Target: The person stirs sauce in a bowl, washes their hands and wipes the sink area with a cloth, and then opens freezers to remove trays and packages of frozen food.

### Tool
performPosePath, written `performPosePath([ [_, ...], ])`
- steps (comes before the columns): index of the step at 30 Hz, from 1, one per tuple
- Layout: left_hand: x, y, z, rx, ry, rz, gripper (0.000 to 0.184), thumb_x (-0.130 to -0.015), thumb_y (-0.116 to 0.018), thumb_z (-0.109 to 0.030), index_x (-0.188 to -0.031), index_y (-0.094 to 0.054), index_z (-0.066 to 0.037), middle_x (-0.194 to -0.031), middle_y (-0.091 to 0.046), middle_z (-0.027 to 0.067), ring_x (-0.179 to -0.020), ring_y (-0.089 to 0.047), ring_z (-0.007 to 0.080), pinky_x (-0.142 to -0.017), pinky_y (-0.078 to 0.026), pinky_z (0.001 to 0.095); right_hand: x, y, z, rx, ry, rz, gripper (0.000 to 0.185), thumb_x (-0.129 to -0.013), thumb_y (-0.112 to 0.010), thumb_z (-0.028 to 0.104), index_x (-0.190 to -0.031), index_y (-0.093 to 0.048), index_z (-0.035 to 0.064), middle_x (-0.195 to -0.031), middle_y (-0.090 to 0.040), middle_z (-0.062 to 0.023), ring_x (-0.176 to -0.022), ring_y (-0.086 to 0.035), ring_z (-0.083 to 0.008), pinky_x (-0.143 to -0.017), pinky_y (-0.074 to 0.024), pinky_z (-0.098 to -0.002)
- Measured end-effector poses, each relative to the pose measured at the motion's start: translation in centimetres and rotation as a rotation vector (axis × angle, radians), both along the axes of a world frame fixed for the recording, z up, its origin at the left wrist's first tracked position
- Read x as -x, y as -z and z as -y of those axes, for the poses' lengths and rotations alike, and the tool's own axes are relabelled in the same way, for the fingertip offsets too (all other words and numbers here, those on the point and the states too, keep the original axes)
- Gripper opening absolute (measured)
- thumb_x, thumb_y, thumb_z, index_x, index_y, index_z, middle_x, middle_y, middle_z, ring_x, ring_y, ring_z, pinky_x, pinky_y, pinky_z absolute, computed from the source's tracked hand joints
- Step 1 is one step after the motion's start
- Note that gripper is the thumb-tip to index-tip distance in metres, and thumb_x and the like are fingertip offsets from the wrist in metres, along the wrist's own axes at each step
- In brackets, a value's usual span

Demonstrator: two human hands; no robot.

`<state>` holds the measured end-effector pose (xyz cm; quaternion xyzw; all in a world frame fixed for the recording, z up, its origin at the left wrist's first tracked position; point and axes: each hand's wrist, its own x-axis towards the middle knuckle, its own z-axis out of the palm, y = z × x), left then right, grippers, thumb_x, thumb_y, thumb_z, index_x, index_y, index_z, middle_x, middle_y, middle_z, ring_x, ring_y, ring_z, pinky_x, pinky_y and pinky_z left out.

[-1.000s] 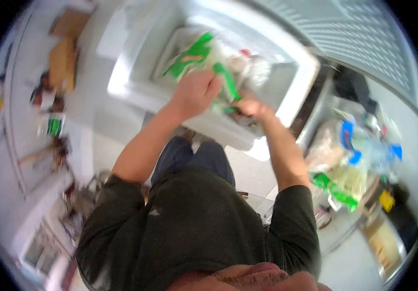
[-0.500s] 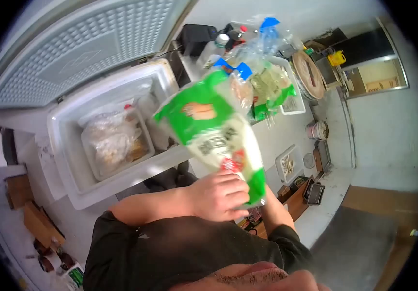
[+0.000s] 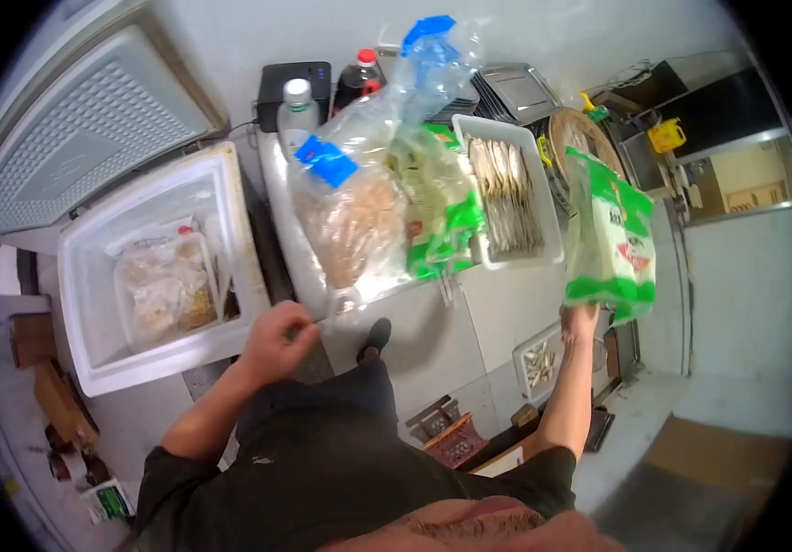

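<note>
My right hand [image 3: 580,320] is at the lower end of a green and white printed plastic bag [image 3: 631,241], raised at arm's length on the right. The bag hides most of its fingers. My left hand [image 3: 281,339] is loosely curled, with nothing visible in it. It is between the white freezer box [image 3: 83,354] and a clear plastic bag [image 3: 356,221] of pale pinkish food with a blue label. Next to that bag lies another green printed bag [image 3: 442,235]. A white tray [image 3: 557,253] of small silvery fish in rows stands to the right of it.
A raised textured lid [image 3: 92,129] stands behind the freezer box, which holds bagged food. At the back are a black box [image 3: 293,87], a clear bottle [image 3: 298,115], a dark red-capped bottle [image 3: 359,81] and stacked metal trays [image 3: 520,92]. A smaller white tray [image 3: 523,359] sits lower right.
The green and white bag has moved from in front of my chest to the far right, now in my right hand. My left hand has come off it and moved left. The view has shifted.
</note>
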<state>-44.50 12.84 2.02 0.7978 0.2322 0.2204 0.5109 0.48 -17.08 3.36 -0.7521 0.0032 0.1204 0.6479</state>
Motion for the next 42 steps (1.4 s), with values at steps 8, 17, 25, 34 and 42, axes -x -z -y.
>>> performPosePath([
  [8, -1.7, 4.2, 1.6, -0.004, -0.510, -0.454, 0.016, -0.085, -0.062, -0.011, -0.077, -0.059, 0.003, -0.071, -0.058, 0.0130, -0.065, -0.057, 0.0199, -0.061, -0.046, 0.0309, -29.1, 6.0, -8.2, -0.024, 0.046, -0.072, 0.022, -0.093, -0.054, 0.027, -0.089, -0.051, 0.0062, -0.057, -0.044, -0.0023, -0.042, -0.040, -0.0131, -0.036, -0.0295, -0.0252],
  [17, 8.6, 8.3, 4.4, 0.013, -0.753, -1.017, 0.030, -0.084, -0.061, -0.024, -0.078, -0.061, 0.005, -0.074, -0.064, 0.0233, -0.069, -0.064, 0.0346, -0.066, -0.050, 0.0400, -42.2, 11.7, -12.3, 0.044, -0.119, -0.314, 0.028, -0.090, -0.059, 0.033, -0.101, -0.051, 0.0074, -0.067, -0.047, -0.0027, -0.053, -0.046, -0.0161, -0.044, -0.0376, -0.0280],
  [25, 15.1, 10.3, 4.8, 0.053, -0.809, -1.167, 0.035, -0.085, -0.056, -0.032, -0.072, -0.061, 0.001, -0.078, -0.062, 0.0245, -0.077, -0.060, 0.0424, -0.068, -0.048, 0.0482, -46.9, 12.9, -6.8, 0.421, -0.401, -0.109, 0.051, -0.093, -0.050, 0.040, -0.125, -0.053, -0.0003, -0.122, -0.056, -0.0118, -0.107, -0.053, -0.0258, -0.094, -0.0426, -0.0402],
  [34, 27.5, 12.3, -0.9, -0.009, -1.184, -0.895, 0.025, -0.083, -0.058, -0.025, -0.083, -0.064, 0.000, -0.089, -0.060, 0.0213, -0.086, -0.059, 0.0391, -0.077, -0.048, 0.0434, -20.2, -6.4, -14.9, 0.597, 0.249, 0.753, 0.037, -0.093, -0.056, 0.028, -0.120, -0.055, 0.0026, -0.118, -0.057, -0.0146, -0.103, -0.057, -0.0288, -0.084, -0.0497, -0.0410],
  [42, 42.4, 19.8, -13.8, -0.466, -1.215, -0.891, 0.024, -0.080, -0.064, -0.031, -0.079, -0.064, -0.007, -0.093, -0.061, 0.0086, -0.094, -0.056, 0.0285, -0.085, -0.042, 0.0426, 22.3, -10.2, -35.3, 0.313, -0.776, 0.819, 0.032, -0.092, -0.057, 0.013, -0.118, -0.054, -0.0041, -0.112, -0.060, -0.0146, -0.100, -0.057, -0.0222, -0.088, -0.0469, -0.0335],
])
